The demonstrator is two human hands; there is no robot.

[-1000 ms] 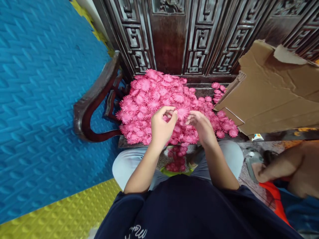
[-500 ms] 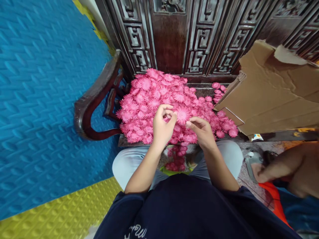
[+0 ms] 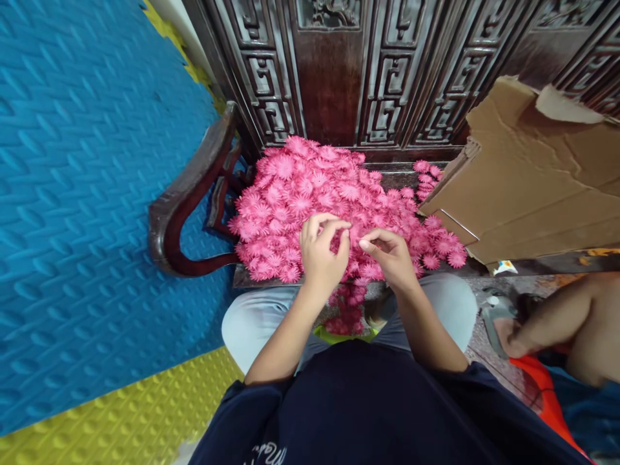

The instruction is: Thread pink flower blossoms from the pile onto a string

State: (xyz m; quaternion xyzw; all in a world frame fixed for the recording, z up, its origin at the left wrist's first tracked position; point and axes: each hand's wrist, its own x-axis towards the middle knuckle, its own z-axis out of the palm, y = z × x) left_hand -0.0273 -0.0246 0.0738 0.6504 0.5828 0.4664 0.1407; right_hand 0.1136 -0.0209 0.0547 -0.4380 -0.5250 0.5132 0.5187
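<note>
Head view: left hand and right hand had closed together since a second before, fingertips pinching a pink flower above the flower pile on the carved bench.

Both hands fingertip-pinched, close together

Left hand and right hand pinch at pink flowers (heaped on a carved bench)
</note>
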